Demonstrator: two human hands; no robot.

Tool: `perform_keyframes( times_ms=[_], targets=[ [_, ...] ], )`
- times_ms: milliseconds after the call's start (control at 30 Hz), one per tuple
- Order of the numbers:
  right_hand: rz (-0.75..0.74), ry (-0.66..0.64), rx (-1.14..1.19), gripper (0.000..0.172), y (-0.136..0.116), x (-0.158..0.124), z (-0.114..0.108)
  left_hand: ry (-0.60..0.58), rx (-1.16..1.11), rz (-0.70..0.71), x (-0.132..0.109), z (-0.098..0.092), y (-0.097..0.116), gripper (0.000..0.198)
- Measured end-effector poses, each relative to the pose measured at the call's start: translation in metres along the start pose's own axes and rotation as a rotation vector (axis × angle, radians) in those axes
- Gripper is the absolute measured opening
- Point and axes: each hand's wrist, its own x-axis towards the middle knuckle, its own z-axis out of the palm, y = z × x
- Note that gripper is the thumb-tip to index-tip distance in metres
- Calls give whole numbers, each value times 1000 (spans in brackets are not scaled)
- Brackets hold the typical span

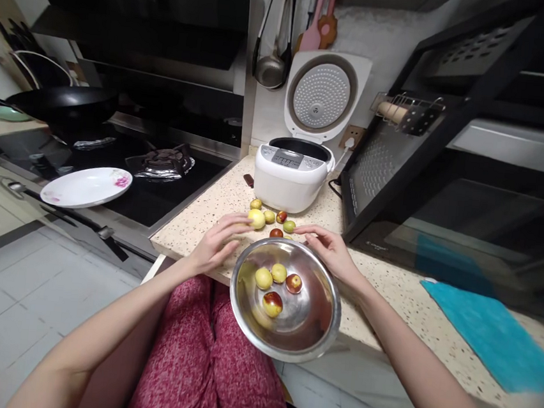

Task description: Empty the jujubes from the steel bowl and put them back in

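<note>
A stainless steel bowl [304, 345] sits at the counter's front edge, overhanging it above my lap. Inside it lie several jujubes [272, 304], yellow-green and red-brown. More jujubes [269, 216] are grouped on the counter between the bowl and the white rice cooker [287, 189]. My left hand [219, 240] has its fingers stretched out, the tips at a large yellow-green jujube [256, 218]. To the right, my right hand [330, 248] reaches over the bowl's far rim, fingers apart and tips beside a green jujube [290, 226]. Neither hand appears to grip anything.
The rice cooker's lid [321, 96] stands raised. At left, a white plate [85, 187] lies at the stove's front edge, with a black wok [70, 104] behind. A black oven [469, 204] stands on the right, near a turquoise cloth [490, 334].
</note>
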Motion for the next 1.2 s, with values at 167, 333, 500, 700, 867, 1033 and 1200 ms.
perform_keyframes(
  times_ms=[167, 333, 500, 700, 867, 1033, 1200],
  targets=[
    [-64, 72, -159, 26, 16, 8, -8, -262, -221, 182, -2, 7, 12, 66],
    [-237, 5, -287, 22, 27, 11, -8, -231, -277, 208, -4, 11, 12, 70],
    [-341, -126, -330, 30, 30, 8, -4, -56, -398, 149, -9, 10, 9, 76],
    [-338, -252, -458, 51, 35, 9, 16, 62, -462, 68, -9, 3, 8, 81],
    [-273, -285, -394, 50, 45, 17, 30, 72, -499, 29, -8, 3, 12, 80],
    [-283, -253, -502, 26, 37, 19, 26, 32, -512, 12, -5, 3, 13, 78],
    [-292, -233, -561, 19, 29, 17, 16, -23, -480, 3, -2, 3, 13, 77]
  ],
)
